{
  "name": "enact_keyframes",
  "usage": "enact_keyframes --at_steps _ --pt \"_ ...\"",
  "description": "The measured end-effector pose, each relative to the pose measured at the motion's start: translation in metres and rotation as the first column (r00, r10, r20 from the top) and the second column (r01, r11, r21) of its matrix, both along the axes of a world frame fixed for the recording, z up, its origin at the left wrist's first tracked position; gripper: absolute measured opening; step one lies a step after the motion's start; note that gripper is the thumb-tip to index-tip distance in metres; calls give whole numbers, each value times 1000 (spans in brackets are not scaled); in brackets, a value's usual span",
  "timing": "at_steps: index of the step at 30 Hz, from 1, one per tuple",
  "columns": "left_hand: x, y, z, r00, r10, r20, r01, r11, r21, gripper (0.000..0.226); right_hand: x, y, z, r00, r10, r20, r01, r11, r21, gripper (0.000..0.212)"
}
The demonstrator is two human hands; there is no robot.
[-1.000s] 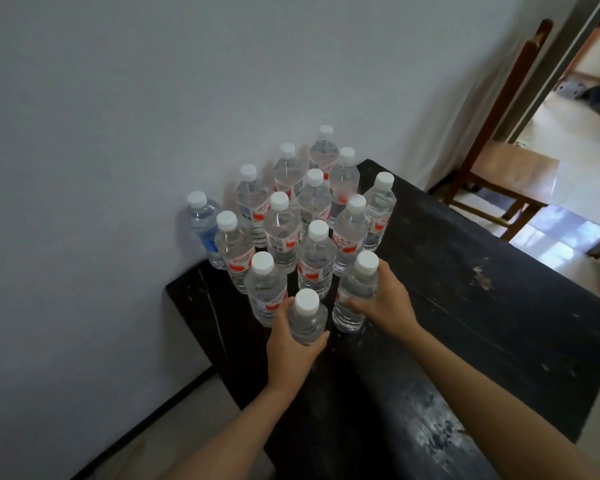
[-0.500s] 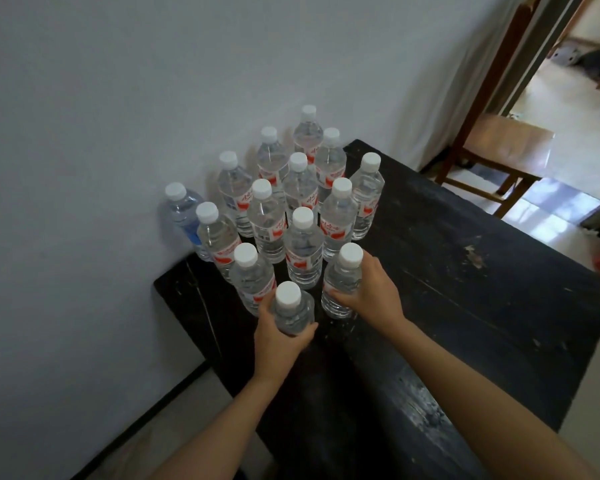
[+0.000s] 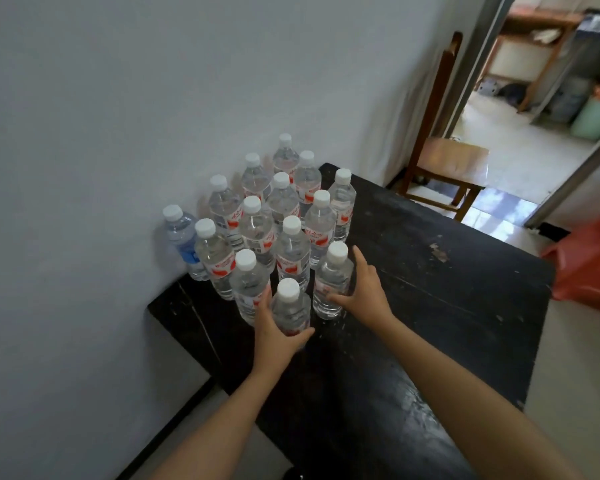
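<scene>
Clear glossy plastic bottles [image 3: 331,282] stand on a scuffed, dark-painted wooden table [image 3: 447,289].

- The clear plastic water bottles with white caps [image 3: 291,251], clustered left of centre in the frame, carry white wrap labels with red patches and red script. The script is too blurred and small to read.
- The clear plastic bottle with a blue label [image 3: 182,237], at the left edge of the cluster, shows pale marks on the blue, also unreadable.
- No brand or number can be made out.
</scene>
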State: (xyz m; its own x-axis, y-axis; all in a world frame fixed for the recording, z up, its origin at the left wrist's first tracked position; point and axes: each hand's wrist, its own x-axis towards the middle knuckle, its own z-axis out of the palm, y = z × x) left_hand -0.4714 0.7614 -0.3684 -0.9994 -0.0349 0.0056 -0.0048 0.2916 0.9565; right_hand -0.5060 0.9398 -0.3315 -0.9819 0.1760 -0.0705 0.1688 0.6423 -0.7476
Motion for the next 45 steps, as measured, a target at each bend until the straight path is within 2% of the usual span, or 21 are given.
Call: enact_keyframes --at_steps 3,8,11,19,21,26,29,32,35,39,42,45 --pt "6 -13 1 996 -71 -55 71 997 -17 111 23 5 0 998 -61 5 61 998 25 104" --pt "19 -39 5 987 -138 -81 133 989 -59 101 63 4 11 986 -165 -8 165 984 68 96" --pt "23 -59 10 972 -203 -117 195 977 -81 96 88 -5 16 976 -215 -33 217 964 150 93" --pt "30 -117 37 893 -385 -232 372 923 -98 65 176 -49 27 945 -327 -28 316 885 342 84" --pt "34 -123 47 844 -469 -259 443 883 -157 61 204 -63 32 930 -367 -31 350 853 388 82" --pt "52 -104 74 662 -705 -254 641 708 -296 77 287 -89 51 843 -531 -92 516 745 422 75" --pt "70 -84 87 537 -800 -269 711 600 -366 80 342 -99 64 778 -617 -119 596 665 450 72" --pt "93 -65 99 456 -846 -276 754 532 -386 82 392 -108 77 707 -698 -119 652 577 492 71" --pt "125 -51 104 389 -883 -262 800 465 -379 80 441 -116 84 638 -760 -127 692 493 527 69" --pt "171 -40 104 300 -920 -250 836 380 -395 56 502 -125 87 530 -838 -129 760 401 511 66" --pt "204 -33 107 266 -927 -264 841 357 -406 50 544 -124 87 455 -878 -150 808 337 484 66" --pt "229 -23 112 260 -925 -278 834 361 -419 50 581 -120 86 421 -891 -170 832 304 464 66"
